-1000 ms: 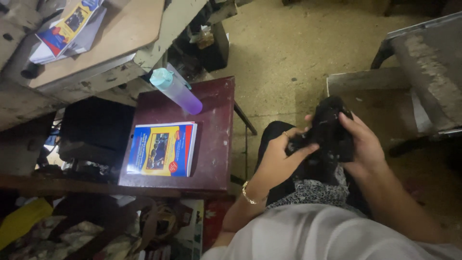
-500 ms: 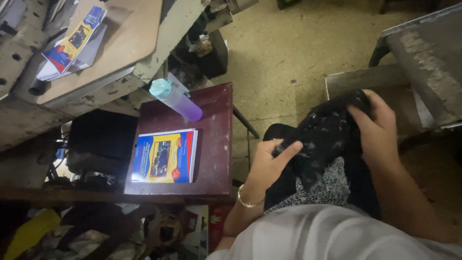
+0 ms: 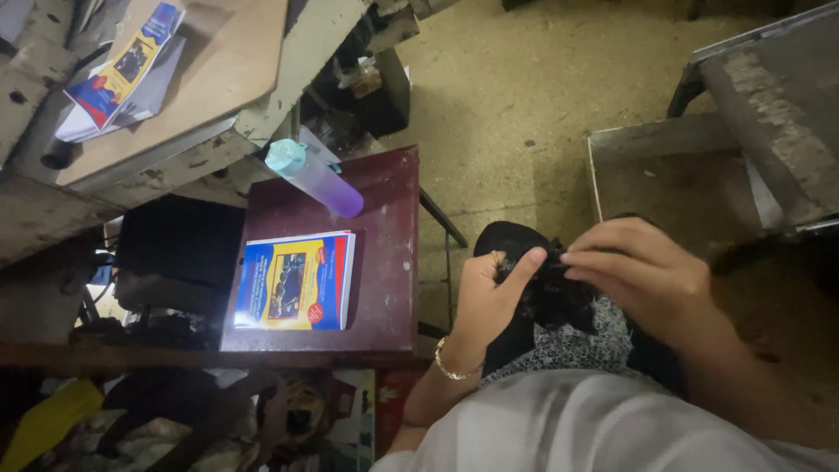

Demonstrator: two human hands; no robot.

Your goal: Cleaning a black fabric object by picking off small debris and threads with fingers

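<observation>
Both my hands hold a black bundle of cloth (image 3: 552,293) over my lap. My left hand (image 3: 491,297), with a gold bracelet on the wrist, grips its left side with the thumb on top. My right hand (image 3: 647,271) covers its right side, fingers curled over it. Most of the bundle is hidden under my fingers. Below it lies patterned grey fabric (image 3: 577,345) on my knees.
A dark red small table (image 3: 384,262) stands to my left with a blue and yellow book (image 3: 293,281) and a purple bottle with a teal cap (image 3: 315,179) on it. A wooden workbench (image 3: 218,61) with booklets is behind. A grey metal bench (image 3: 769,114) is at right.
The black bundle has been squeezed smaller and lower between my hands. My right hand has come down over it. The view has shifted slightly.
</observation>
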